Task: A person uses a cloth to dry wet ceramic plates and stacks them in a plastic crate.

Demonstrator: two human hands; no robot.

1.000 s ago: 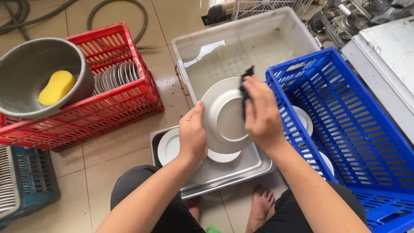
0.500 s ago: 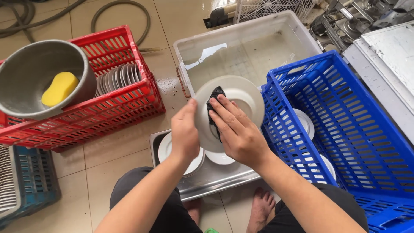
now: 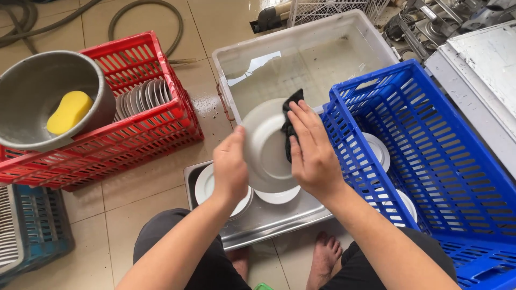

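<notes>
Plate (image 3: 266, 147), white and round, is held tilted over the steel tray (image 3: 285, 217), its face turned toward the person. The left hand (image 3: 230, 171) grips its left rim, thumb on the front and fingers curled behind. The right hand (image 3: 313, 153) lies flat on the plate's right half, fingers spread, pressing a dark cloth (image 3: 291, 115) against the face; a corner of the cloth sticks up past the rim.

To wipe well, I judge the left hand should hold the rim firm while the right keeps its palm flat, so the cloth sweeps from the centre well out to the edge, and the plate is turned bit by bit so no part is missed. The surface looks wet, so a slack grip could let it slip onto the plates below.

Under the held plate, two more white plates (image 3: 212, 185) lie in the tray, partly hidden by the hands. Just beyond stands a clear tub (image 3: 344, 40) of cloudy water. To the right, touching the tub, a blue crate (image 3: 446, 177) holds a few white plates (image 3: 376, 150). To the left, a red crate (image 3: 156, 137) holds a row of plates on edge (image 3: 142, 96), with a grey basin (image 3: 37, 88) resting on its rim and a yellow sponge (image 3: 69, 111) inside the basin. A hose (image 3: 145, 8) lies on the tiled floor beyond.
</notes>
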